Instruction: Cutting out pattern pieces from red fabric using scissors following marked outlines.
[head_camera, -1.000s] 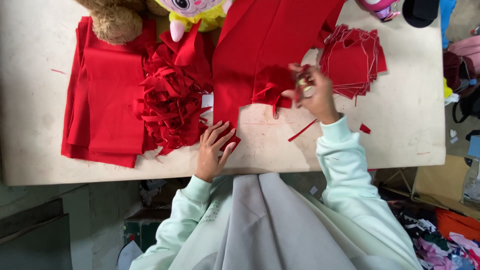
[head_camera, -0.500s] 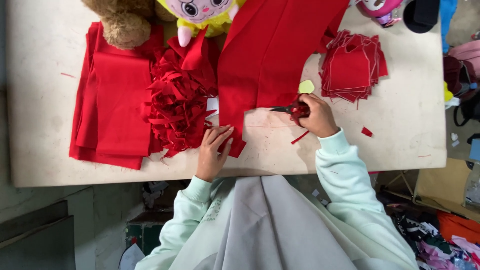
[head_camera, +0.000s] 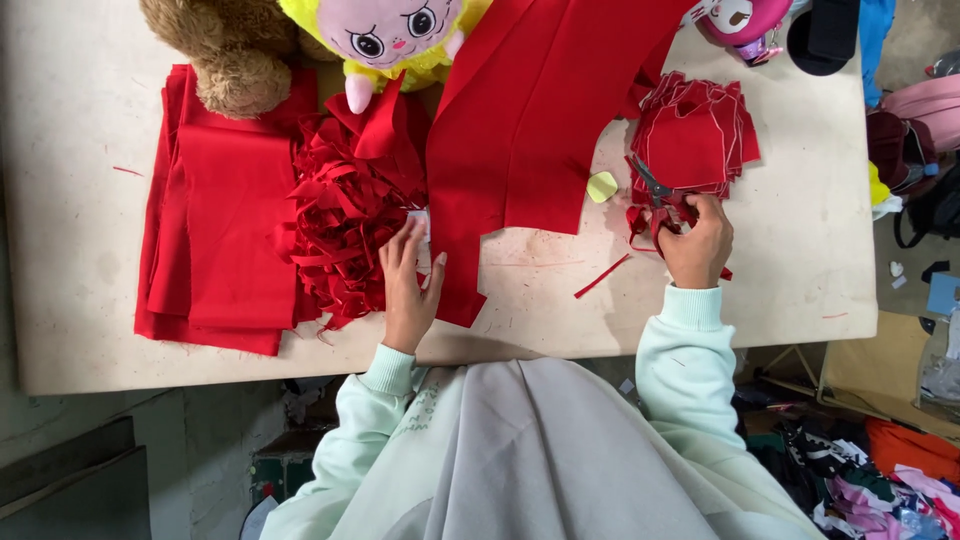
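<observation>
Overhead view of a pale, scuffed work table (head_camera: 90, 250) seen from the head of a person in a mint-green sweatshirt. The left hand (head_camera: 408, 285) lies flat and released, fingers spread, on the lower end of a long strip of red fabric (head_camera: 520, 130) that runs from the table's centre up toward 12 o'clock. The right hand (head_camera: 695, 240), at about 3 o'clock from the left hand, is clenched around the handles of a pair of scissors (head_camera: 660, 200), whose blades point toward 11 o'clock onto a stack of cut red pieces (head_camera: 690, 135).

Just beside the left hand, toward 10 o'clock, sits a tangled heap of red scraps (head_camera: 345, 230). Farther toward 9 o'clock lies a pile of folded red cloth (head_camera: 215, 230). A thin red sliver (head_camera: 600, 277) rests on bare table between the hands. A small pale yellow scrap (head_camera: 601, 186) lies between the strip and the stack.

At the table's far edge sit a brown plush bear (head_camera: 225, 50) and a yellow plush doll (head_camera: 390, 40). Off the table's right edge, at 3 o'clock, bags and mixed cloth crowd the floor (head_camera: 900, 450).
</observation>
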